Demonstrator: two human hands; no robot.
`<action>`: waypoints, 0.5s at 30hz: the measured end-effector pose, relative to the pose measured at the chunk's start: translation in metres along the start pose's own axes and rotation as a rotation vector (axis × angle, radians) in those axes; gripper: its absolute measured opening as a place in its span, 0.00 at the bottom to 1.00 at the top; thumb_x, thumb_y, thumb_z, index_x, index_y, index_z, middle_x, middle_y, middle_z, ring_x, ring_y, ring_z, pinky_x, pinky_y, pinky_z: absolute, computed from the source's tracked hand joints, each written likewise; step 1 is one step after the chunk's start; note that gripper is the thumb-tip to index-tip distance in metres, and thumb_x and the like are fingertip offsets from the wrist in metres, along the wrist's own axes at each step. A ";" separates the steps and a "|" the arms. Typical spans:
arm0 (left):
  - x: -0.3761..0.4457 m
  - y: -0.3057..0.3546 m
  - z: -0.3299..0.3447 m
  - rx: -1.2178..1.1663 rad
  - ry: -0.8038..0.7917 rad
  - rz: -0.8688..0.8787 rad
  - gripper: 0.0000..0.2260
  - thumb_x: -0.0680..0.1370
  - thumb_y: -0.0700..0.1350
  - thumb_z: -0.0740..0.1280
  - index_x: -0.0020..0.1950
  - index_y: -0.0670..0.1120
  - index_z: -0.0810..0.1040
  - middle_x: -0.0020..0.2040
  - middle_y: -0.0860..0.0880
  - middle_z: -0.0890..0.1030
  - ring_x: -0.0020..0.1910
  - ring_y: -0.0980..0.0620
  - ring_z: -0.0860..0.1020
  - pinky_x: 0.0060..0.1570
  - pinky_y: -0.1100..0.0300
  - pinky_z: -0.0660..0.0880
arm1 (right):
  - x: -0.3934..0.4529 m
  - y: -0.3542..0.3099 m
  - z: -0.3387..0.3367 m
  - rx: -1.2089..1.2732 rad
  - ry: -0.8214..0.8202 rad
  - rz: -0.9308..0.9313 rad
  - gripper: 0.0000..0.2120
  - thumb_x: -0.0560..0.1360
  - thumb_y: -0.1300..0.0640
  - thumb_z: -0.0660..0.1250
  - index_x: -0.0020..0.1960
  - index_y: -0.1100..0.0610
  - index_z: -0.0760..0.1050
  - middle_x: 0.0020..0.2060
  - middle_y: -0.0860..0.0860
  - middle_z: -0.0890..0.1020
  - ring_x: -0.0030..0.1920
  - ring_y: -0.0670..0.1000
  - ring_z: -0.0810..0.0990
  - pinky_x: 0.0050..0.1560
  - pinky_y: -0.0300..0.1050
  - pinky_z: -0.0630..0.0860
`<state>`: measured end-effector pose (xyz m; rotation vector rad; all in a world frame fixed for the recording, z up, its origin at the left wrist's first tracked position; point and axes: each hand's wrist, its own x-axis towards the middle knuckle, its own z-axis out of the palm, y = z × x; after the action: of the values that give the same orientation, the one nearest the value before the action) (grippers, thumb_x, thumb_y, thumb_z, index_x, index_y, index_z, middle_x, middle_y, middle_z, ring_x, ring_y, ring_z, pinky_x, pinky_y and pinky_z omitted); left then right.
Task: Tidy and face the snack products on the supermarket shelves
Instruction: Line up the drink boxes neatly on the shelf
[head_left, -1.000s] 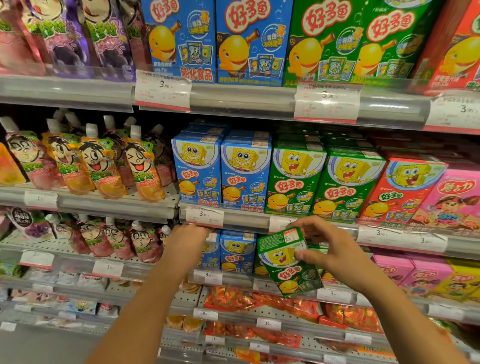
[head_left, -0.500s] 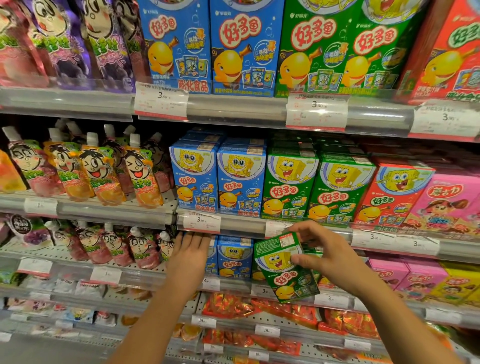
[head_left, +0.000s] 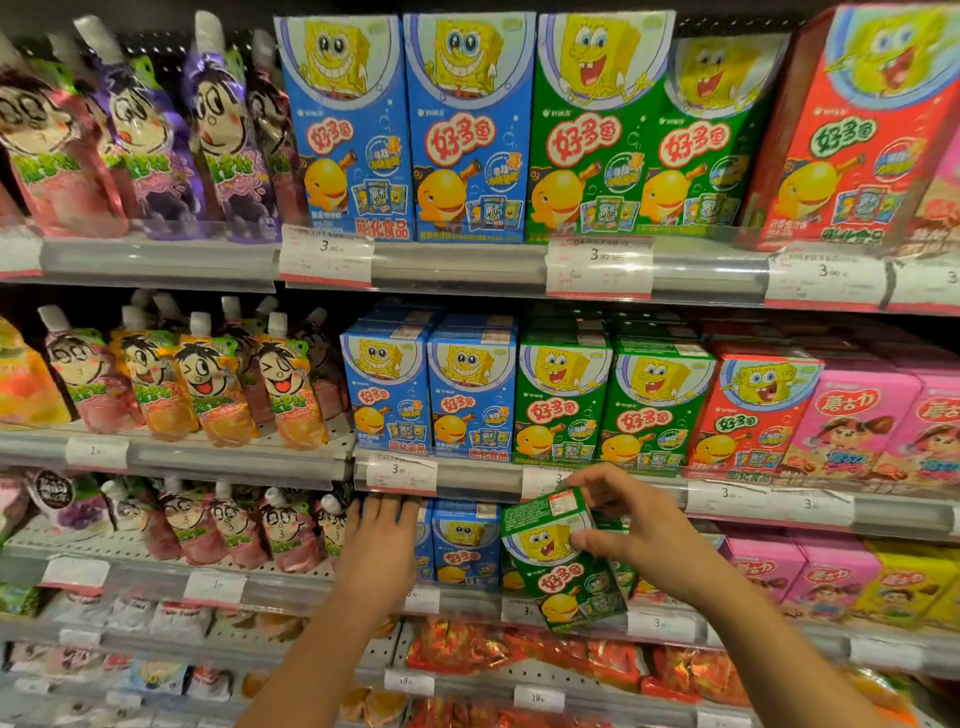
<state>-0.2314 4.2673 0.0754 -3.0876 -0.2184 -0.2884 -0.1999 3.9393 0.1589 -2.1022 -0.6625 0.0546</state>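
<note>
My right hand (head_left: 631, 530) grips a green snack box (head_left: 563, 564) by its top corner, tilted, in front of the third shelf. My left hand (head_left: 382, 545) lies flat, fingers apart, against a blue snack box (head_left: 423, 540) on that same shelf, covering most of it. Another blue box (head_left: 465, 543) stands upright between my two hands. On the shelf above, blue boxes (head_left: 431, 387), green boxes (head_left: 610, 402) and a red box (head_left: 753, 410) stand in a row, fronts outward.
Jelly drink pouches (head_left: 208, 379) fill the left side of each shelf. Pink boxes (head_left: 872, 415) and yellow boxes (head_left: 904, 582) stand at the right. Price-tag rails (head_left: 467, 478) run along every shelf edge. Red and orange bags (head_left: 519, 652) lie on the lower shelf.
The view has tilted up, so more of the top shelf shows. My left hand has slid down from the price rail onto the blue box. The green box stays tilted in my right hand.
</note>
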 end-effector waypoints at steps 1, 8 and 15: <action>-0.003 0.002 -0.003 -0.023 0.017 -0.017 0.34 0.55 0.47 0.84 0.60 0.43 0.80 0.54 0.43 0.80 0.53 0.38 0.80 0.56 0.36 0.79 | -0.001 -0.001 -0.001 0.007 -0.005 0.005 0.23 0.71 0.52 0.80 0.60 0.37 0.75 0.54 0.44 0.80 0.56 0.41 0.78 0.59 0.44 0.78; -0.023 0.009 -0.017 -0.341 0.034 0.026 0.34 0.80 0.55 0.65 0.83 0.53 0.54 0.81 0.48 0.56 0.78 0.44 0.60 0.74 0.50 0.65 | -0.005 -0.006 0.002 0.044 0.044 0.012 0.22 0.69 0.48 0.80 0.58 0.39 0.75 0.47 0.47 0.77 0.48 0.47 0.78 0.54 0.49 0.77; -0.018 0.044 -0.034 -1.104 -0.260 -0.031 0.48 0.56 0.72 0.78 0.68 0.64 0.57 0.65 0.59 0.73 0.66 0.49 0.76 0.69 0.50 0.71 | -0.016 -0.011 0.003 0.304 0.228 0.055 0.21 0.66 0.53 0.84 0.56 0.45 0.82 0.44 0.51 0.79 0.43 0.44 0.79 0.50 0.40 0.79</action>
<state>-0.2489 4.2197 0.1050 -4.2218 -0.1360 0.0344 -0.2194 3.9390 0.1627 -1.8001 -0.4298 -0.0508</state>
